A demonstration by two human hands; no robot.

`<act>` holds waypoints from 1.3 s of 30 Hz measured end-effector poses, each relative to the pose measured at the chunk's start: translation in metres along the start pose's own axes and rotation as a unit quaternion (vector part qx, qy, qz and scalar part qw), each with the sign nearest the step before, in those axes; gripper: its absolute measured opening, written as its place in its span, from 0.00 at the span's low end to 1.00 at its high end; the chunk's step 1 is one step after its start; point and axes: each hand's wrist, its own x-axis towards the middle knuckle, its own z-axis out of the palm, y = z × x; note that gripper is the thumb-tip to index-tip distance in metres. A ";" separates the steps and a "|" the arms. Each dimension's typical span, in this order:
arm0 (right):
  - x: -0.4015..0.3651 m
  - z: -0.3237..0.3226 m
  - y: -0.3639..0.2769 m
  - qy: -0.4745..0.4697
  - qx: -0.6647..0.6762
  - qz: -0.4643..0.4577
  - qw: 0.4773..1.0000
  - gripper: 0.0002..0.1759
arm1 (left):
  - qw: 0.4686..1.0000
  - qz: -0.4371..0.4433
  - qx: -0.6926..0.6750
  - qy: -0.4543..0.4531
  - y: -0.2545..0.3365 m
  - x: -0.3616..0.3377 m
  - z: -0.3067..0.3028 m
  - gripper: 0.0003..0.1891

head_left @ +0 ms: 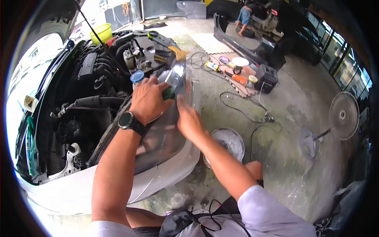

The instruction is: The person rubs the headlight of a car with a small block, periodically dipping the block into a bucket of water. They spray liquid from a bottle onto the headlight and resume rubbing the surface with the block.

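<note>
A car's headlight (162,132) with a hazy, greyish lens sits at the front corner of a white car. My left hand (149,96), with a dark watch on the wrist, lies across the upper part of the lamp. Its bent fingers are closed on a small green pad (168,93), mostly hidden beneath them. My right hand (188,120) rests against the lamp's outer side, its thumb pointing up near the pad. The other right fingers are turned out of sight. Just beyond my left hand is a blue cap (137,76).
The white bumper (166,177) curves below the lamp. A round basin (229,144) stands on the floor beside it. Cables, an orange tool (239,78) and a dark box (266,78) lie right. A fan (343,114) stands far right; another person (244,19) works behind.
</note>
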 end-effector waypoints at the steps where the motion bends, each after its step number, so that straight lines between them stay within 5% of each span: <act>1: 0.011 -0.001 0.009 0.003 0.012 0.013 1.000 0.34 | 1.000 0.000 -0.008 0.008 -0.002 -0.001 0.002 0.27; 8: -0.022 0.010 -0.010 0.005 -0.080 -0.031 0.996 0.34 | 0.999 0.002 -0.007 0.035 -0.002 0.003 -0.003 0.26; 13: 0.035 0.000 0.018 -0.009 -0.040 0.009 0.999 0.33 | 1.000 -0.019 -0.001 0.009 0.004 0.001 -0.003 0.26; 18: -0.013 -0.004 -0.017 0.022 -0.068 -0.047 0.996 0.34 | 1.000 -0.024 0.002 0.005 0.002 0.003 -0.005 0.26; 26: 0.022 -0.010 -0.007 -0.027 -0.077 0.042 0.996 0.30 | 0.999 -0.031 -0.010 -0.004 0.004 0.003 -0.006 0.25; 28: -0.004 0.002 -0.019 0.053 -0.122 -0.065 0.989 0.30 | 1.000 -0.026 -0.006 0.004 0.004 0.006 -0.007 0.25; 36: 0.025 -0.009 -0.009 -0.020 -0.076 0.039 0.996 0.29 | 0.999 -0.005 0.007 0.032 0.001 0.002 -0.003 0.26; 39: -0.022 0.005 -0.017 0.020 -0.070 -0.042 0.996 0.34 | 1.000 -0.029 -0.002 0.004 0.004 0.005 -0.008 0.24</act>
